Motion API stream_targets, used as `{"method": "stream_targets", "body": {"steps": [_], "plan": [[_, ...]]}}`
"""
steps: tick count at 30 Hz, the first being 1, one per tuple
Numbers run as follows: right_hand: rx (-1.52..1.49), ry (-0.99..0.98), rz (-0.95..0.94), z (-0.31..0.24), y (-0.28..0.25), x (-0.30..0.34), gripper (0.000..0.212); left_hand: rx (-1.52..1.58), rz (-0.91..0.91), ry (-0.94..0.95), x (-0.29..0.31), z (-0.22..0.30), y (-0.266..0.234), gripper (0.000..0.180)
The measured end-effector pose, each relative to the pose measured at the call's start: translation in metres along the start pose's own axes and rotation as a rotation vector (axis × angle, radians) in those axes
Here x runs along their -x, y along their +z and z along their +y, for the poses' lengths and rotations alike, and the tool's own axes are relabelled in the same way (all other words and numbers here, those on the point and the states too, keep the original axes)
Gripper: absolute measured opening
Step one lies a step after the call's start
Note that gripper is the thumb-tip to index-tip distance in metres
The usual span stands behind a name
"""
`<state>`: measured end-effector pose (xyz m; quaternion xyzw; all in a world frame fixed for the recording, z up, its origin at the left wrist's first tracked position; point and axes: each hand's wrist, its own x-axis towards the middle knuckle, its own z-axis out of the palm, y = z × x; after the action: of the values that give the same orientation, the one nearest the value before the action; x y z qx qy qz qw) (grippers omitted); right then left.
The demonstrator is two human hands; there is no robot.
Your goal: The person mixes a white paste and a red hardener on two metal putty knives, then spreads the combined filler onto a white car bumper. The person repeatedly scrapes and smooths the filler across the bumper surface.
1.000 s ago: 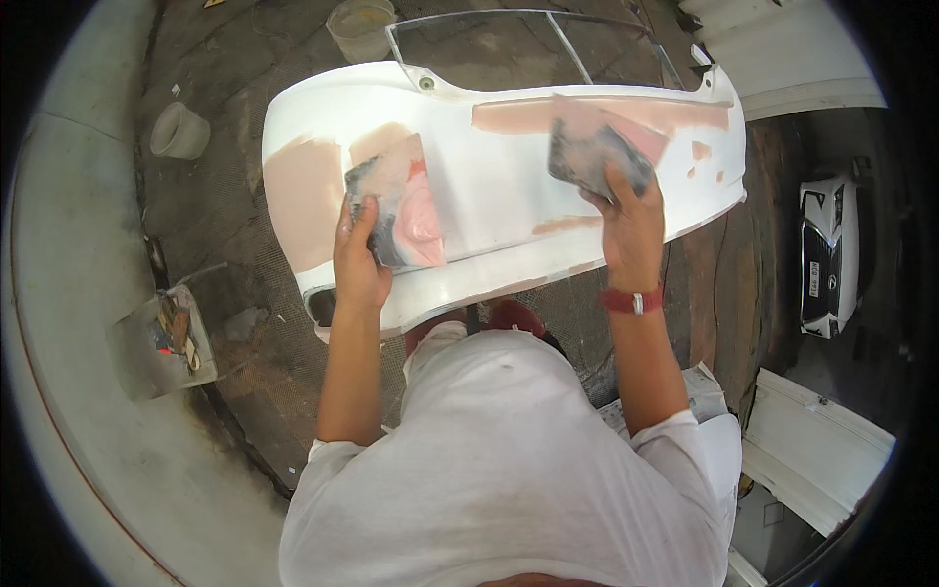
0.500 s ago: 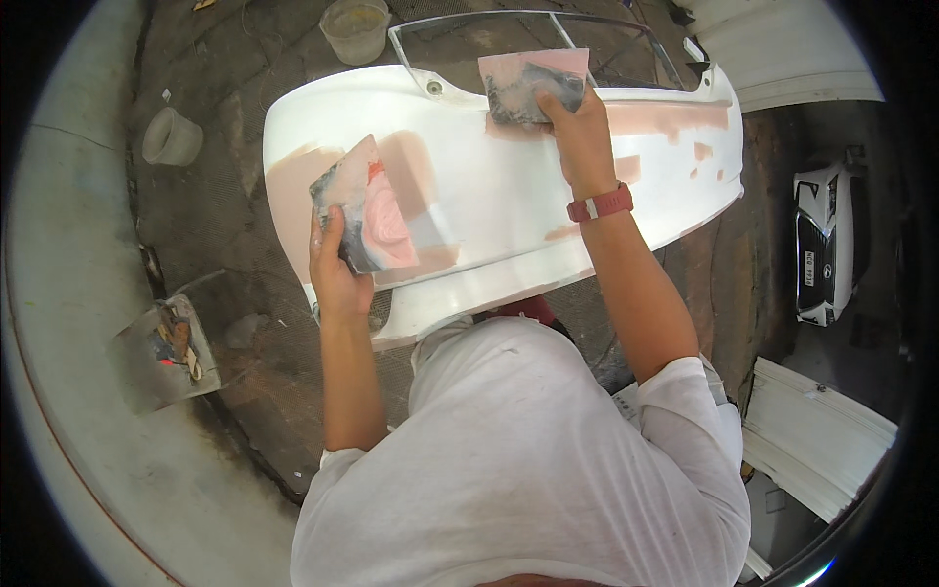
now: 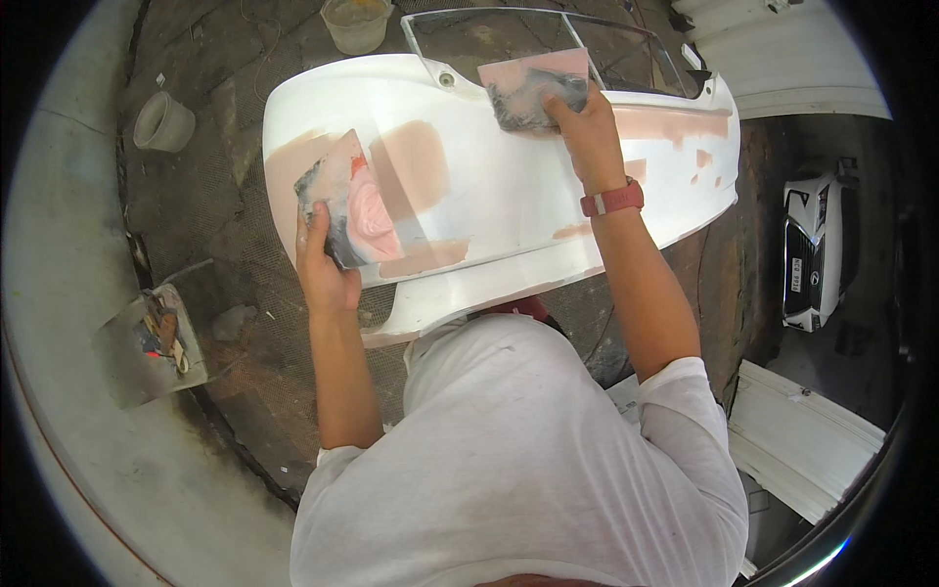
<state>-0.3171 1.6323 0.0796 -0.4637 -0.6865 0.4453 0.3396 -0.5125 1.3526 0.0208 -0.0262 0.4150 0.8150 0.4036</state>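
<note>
A white car door panel [image 3: 509,210] lies in front of me, with dull pinkish-tan filler patches [image 3: 411,168] on its surface. At its left end my left hand [image 3: 331,279] is closed on the lower left edge of a grey-smeared putty board [image 3: 323,181], thumb on top. The board carries a mound of pink body filler [image 3: 370,217] with a red streak at its upper end. Near the window frame my right hand [image 3: 594,142] pinches a flat putty spreader [image 3: 533,70], pink along its far edge and dark-smeared below. Whether the spreader touches the door I cannot tell.
Two buckets stand on the floor, one [image 3: 357,24] beyond the door and one [image 3: 164,124] to its left. A tray of tools [image 3: 161,338] sits at the left wall. A white car [image 3: 817,254] and a white panel [image 3: 807,440] are on the right.
My left hand and the board have shifted slightly left. The right hand keeps its grip on the spreader with little movement. The whole view has turned a little.
</note>
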Motion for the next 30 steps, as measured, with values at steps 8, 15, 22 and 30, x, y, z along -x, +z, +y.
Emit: {"method": "stream_targets", "body": {"steps": [8,15,22,30], "plan": [[0.003,-0.073,-0.028,0.0,0.0,0.009,0.039,0.031,0.012,0.026,0.0,0.002,-0.013,0.058],[-0.084,-0.037,0.048,0.003,0.0,0.006,0.038,0.043,0.002,0.03,0.004,0.005,-0.026,0.057],[-0.094,-0.018,0.041,0.006,-0.001,0.007,0.039,0.05,0.008,0.018,0.007,0.005,-0.028,0.057],[0.024,-0.036,-0.013,0.008,-0.002,0.01,0.043,0.049,0.019,0.023,0.011,0.005,-0.023,0.055]]}}
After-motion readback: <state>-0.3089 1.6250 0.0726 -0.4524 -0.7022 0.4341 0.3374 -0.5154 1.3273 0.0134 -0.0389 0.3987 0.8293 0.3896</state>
